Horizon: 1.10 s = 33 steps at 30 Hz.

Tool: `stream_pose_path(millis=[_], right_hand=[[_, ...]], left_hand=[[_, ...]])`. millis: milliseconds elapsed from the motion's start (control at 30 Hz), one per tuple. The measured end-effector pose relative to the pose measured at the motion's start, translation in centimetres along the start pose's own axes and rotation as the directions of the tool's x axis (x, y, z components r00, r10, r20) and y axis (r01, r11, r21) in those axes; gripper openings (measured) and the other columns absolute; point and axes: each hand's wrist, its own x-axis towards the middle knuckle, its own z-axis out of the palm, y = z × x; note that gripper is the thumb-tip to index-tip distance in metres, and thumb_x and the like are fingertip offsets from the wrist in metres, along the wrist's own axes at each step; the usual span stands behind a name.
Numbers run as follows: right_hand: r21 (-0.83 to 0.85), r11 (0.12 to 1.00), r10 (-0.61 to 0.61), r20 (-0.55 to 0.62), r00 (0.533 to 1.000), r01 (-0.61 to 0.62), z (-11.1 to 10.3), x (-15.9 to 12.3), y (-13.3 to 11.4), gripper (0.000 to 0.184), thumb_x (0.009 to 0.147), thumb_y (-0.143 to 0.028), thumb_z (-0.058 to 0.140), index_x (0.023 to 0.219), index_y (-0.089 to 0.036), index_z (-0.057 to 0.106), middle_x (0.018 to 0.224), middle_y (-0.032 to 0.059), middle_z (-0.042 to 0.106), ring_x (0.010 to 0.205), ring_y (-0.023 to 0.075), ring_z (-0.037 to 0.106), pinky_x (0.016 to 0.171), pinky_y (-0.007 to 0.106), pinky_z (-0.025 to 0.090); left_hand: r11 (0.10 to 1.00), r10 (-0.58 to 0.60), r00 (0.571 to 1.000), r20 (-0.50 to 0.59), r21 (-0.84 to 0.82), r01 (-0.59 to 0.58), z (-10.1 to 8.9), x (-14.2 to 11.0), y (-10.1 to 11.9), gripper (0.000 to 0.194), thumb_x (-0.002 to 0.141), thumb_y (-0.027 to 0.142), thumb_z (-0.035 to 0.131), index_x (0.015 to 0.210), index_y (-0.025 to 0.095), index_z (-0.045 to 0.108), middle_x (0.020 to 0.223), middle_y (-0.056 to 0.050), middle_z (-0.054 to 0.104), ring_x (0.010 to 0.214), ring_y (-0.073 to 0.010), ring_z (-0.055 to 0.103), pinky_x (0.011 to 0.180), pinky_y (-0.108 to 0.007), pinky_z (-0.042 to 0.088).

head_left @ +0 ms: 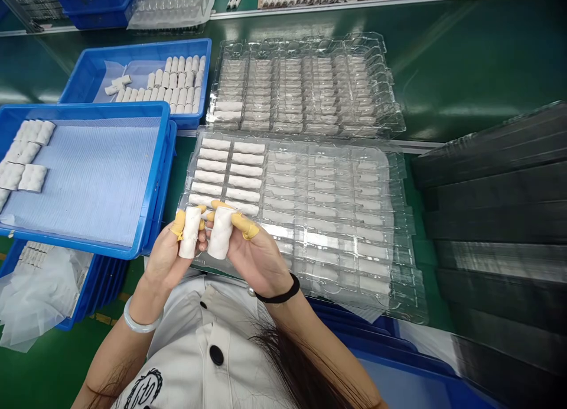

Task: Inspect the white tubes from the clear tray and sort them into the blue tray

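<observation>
The fingers (178, 226) of both hands are closed narrow, with yellow covers on them, and each hand is holding one short white piece upright. The left hand (165, 264) grips its white piece (190, 233) between the thumb and the other fingers, and the right hand (254, 262) grips a second white piece (220, 233) in the same way. These two pieces stand just beside each other at the lower middle of the frame, above the person's white shirt (212, 332) (the left wrist wears a pale bangle (139, 318), and the right wrist a black band (279, 294)).

Directly behind the hands lies a clear plastic tray (407, 261) with many rows of white pieces. The rows at its left side are easy to see, while the others are dimmed by the shine of a plastic cover. At the upper middle of the frame is a second clear tray (390, 84), also filled with rows. At the left of the frame, a blue crate (88, 110) holds a blue mat (84, 184) with white foam blocks (32, 178) near its left side. Behind it, another blue crate (133, 46) holds white rolls (177, 81) in rows. At the right of the frame stands a stack of dark trays (491, 220), and everything rests on a green bench (443, 60).
</observation>
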Motion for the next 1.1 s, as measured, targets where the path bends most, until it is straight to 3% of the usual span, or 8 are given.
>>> stream_pose_path(millis=[167, 367, 533, 700, 867, 967, 1033, 1100], right_hand=[[-0.079, 0.997, 0.012, -0.05, 0.999, -0.016, -0.3, 0.0, -0.2, 0.048, 0.064, -0.038, 0.086, 0.099, -0.021, 0.059, 0.075, -0.0003, 0.072, 0.064, 0.0164, 0.067, 0.061, 0.031, 0.055], [-0.148, 0.988, -0.046, -0.085, 0.995, 0.033, -0.8, 0.2, 0.2, 0.048, 0.061, -0.035, 0.089, 0.093, -0.021, 0.055, 0.067, -0.0038, 0.068, 0.057, 0.011, 0.062, 0.057, 0.024, 0.05], [-0.134, 0.989, -0.07, -0.101, 0.992, 0.056, -0.6, 0.1, 0.4, 0.048, 0.061, -0.033, 0.089, 0.098, -0.02, 0.061, 0.071, -0.0031, 0.067, 0.062, 0.0109, 0.062, 0.061, 0.025, 0.052], [-0.121, 0.99, -0.086, -0.099, 0.991, 0.074, -0.7, 0.2, 0.2, 0.029, 0.076, -0.032, 0.074, 0.1, -0.019, 0.066, 0.078, 0.0006, 0.068, 0.07, 0.0151, 0.063, 0.068, 0.033, 0.055], [-0.226, 0.964, -0.175, -0.155, 0.972, 0.138, -2.7, 0.6, -1.6, 0.029, 0.072, -0.025, 0.068, 0.101, -0.021, 0.069, 0.088, 0.002, 0.069, 0.084, 0.0183, 0.064, 0.083, 0.037, 0.054], [-0.566, 0.796, -0.354, -0.151, 0.923, 0.213, -5.0, 1.0, -2.5, 0.038, 0.077, -0.029, 0.068, 0.114, -0.023, 0.066, 0.1, 0.0034, 0.067, 0.093, 0.0193, 0.062, 0.09, 0.038, 0.05], [-0.823, 0.515, -0.459, -0.027, 0.888, 0.241, -6.5, 1.3, -2.5, 0.043, 0.083, -0.033, 0.066, 0.124, -0.024, 0.062, 0.109, 0.0063, 0.066, 0.101, 0.0225, 0.06, 0.094, 0.043, 0.048], [-0.95, 0.141, -0.474, 0.181, 0.862, 0.278, -7.7, 1.5, -2.0, 0.042, 0.088, -0.031, 0.06, 0.129, -0.024, 0.06, 0.114, 0.0099, 0.065, 0.107, 0.0261, 0.058, 0.098, 0.048, 0.046]], left_hand=[[0.999, -0.035, 0.999, -0.02, -0.008, 0.035, 0.1, -0.1, 0.3, 0.038, 0.1, 0.035, 0.041, 0.095, 0.008, 0.069, 0.074, -0.008, 0.063, 0.059, -0.0109, 0.056, 0.051, -0.02, 0.047], [0.996, -0.08, 0.991, 0.111, -0.042, 0.085, 0.4, -0.2, 0.4, 0.048, 0.1, 0.043, 0.037, 0.101, 0.006, 0.068, 0.071, -0.008, 0.059, 0.057, -0.0099, 0.053, 0.044, -0.016, 0.041], [0.993, -0.103, 0.992, 0.074, -0.049, 0.107, 0.3, 0.2, -0.1, 0.044, 0.101, 0.034, 0.036, 0.089, 0.006, 0.067, 0.072, -0.009, 0.062, 0.053, -0.0089, 0.053, 0.043, -0.017, 0.043], [0.991, -0.112, 0.993, 0.027, -0.067, 0.114, 0.2, 0.6, -0.4, 0.044, 0.102, 0.034, 0.034, 0.091, 0.007, 0.067, 0.075, -0.01, 0.063, 0.054, -0.0092, 0.053, 0.044, -0.018, 0.043], [0.992, -0.079, 0.997, -0.025, -0.105, 0.076, -0.1, 0.7, -0.3, 0.038, 0.1, 0.034, 0.04, 0.096, 0.007, 0.067, 0.08, -0.01, 0.065, 0.061, -0.0124, 0.058, 0.051, -0.022, 0.047], [0.995, -0.079, 0.995, -0.053, -0.069, 0.076, -0.5, 0.7, -0.2, 0.029, 0.098, 0.026, 0.045, 0.099, 0.006, 0.067, 0.085, -0.011, 0.066, 0.065, -0.0133, 0.061, 0.055, -0.024, 0.05], [0.997, -0.072, 0.997, -0.041, -0.013, 0.072, -0.9, 0.6, -0.3, 0.022, 0.094, 0.02, 0.051, 0.1, 0.005, 0.067, 0.089, -0.012, 0.067, 0.067, -0.0134, 0.062, 0.057, -0.024, 0.051], [0.997, -0.052, 0.998, -0.021, 0.057, 0.053, -1.1, 0.5, -0.3, 0.02, 0.089, 0.02, 0.059, 0.101, 0.006, 0.067, 0.092, -0.012, 0.067, 0.068, -0.0137, 0.063, 0.058, -0.025, 0.051]])
